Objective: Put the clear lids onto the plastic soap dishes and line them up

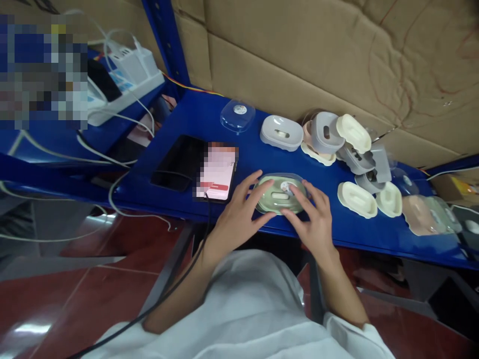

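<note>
Centrally, a pale green oval plastic dish (277, 206) with a slotted middle sits near the front edge of a blue metal surface (250, 162), within easy reach. A clear, domed plastic lid (275, 178) bearing a round white sticker covers it. Both bare hands grasp this pair from opposite sides: the left hand (237, 214) and the right hand (316, 219) each set a thumb at the near edge and curl fingers over the top, a hold that seems meant to steady lid and dish evenly.

Just left lies a phone with a lit pink screen (219, 174), face up and probably placed for viewing; beside it is a flat black rectangular panel (177, 162). Behind, a loose clear lid with a sticker (237, 116) and a lavender-grey oval dish (281, 133) rest apart. Rightward, cream, grey and pink dish parts (355, 132) pile loosely, apparently to leave working room. Brown cardboard (292, 65) backs the surface like a wall.
</note>
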The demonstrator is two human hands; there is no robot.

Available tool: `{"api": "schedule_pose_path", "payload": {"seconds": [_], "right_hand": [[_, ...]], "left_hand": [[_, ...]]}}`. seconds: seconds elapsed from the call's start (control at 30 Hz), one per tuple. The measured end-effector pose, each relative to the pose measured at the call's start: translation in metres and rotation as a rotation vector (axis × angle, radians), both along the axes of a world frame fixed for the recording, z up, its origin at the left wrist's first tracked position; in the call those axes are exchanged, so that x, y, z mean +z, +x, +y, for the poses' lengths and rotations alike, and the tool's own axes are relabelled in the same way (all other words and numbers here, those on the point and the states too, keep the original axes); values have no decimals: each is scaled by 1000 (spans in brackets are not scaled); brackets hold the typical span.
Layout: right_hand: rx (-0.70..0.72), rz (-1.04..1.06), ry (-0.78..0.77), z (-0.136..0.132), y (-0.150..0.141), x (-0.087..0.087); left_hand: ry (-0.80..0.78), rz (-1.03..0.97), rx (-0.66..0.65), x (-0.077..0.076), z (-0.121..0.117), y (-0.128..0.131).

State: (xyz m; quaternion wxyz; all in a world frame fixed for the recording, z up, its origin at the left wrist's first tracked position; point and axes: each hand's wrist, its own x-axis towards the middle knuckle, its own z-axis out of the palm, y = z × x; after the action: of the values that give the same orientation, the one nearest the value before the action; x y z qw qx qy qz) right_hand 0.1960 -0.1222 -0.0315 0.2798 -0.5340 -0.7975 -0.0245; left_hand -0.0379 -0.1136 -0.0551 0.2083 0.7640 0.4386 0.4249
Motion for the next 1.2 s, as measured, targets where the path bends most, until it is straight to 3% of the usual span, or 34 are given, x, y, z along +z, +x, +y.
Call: {"api": "schedule_pose_path", "payload": {"seconds": [0.37,0.63,0.87,1.0,1.2], "right_hand": [[25,-57,35,-13,5,-19],[61,126,-192,-12,11,-17],[-171,246,-10,-22,22,-15],[-376,246,184,-43,80,-7],[-938,92,516,-114,245,-14]], "left_hand": [[36,28,-37,-1,3,-3],[-17,41,-116,2,5,-4],[-111,122,-117,6,2,-2],[-96,148,-88,5,2,0],[-1,236,-53,-3,4,4]]}}
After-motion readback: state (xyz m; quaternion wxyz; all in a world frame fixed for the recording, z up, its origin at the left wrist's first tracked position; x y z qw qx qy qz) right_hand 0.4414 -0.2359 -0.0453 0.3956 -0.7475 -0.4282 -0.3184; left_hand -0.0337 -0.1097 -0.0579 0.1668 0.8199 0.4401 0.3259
